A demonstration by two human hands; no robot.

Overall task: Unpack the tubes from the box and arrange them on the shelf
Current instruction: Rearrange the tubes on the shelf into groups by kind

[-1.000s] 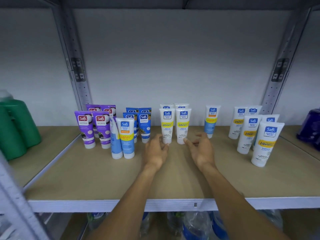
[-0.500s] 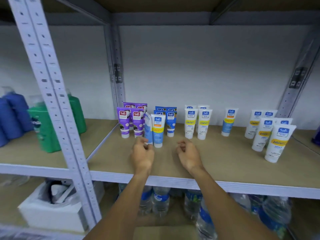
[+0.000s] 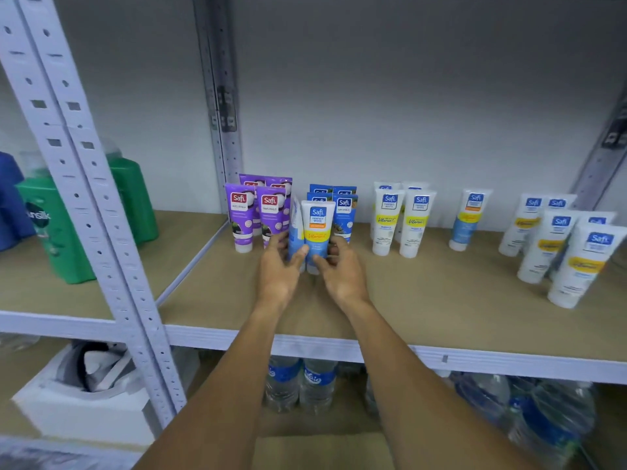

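Left hand (image 3: pixel 278 278) pinching edge-on tube (image 3: pixel 294 228), thumb in front, fingers wrapping far side. Right hand (image 3: pixel 343 276) gripping front tube (image 3: pixel 317 228) same way. Both tubes upright, cap-down, touching, at frame centre over shelf (image 3: pixel 441 300); cannot tell whether resting or lifted. Purple tubes (image 3: pixel 252 215) standing just left, dark blue tubes (image 3: pixel 344 208) just behind. White-yellow tubes (image 3: pixel 403 218) standing further right. Green bottles (image 3: pixel 57 232) sitting at left edge.

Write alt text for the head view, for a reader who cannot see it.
The left hand and right hand grip a pair of light-blue tubes upright on the wooden shelf, beside purple tubes and in front of dark-blue tubes. White tubes stand further right.
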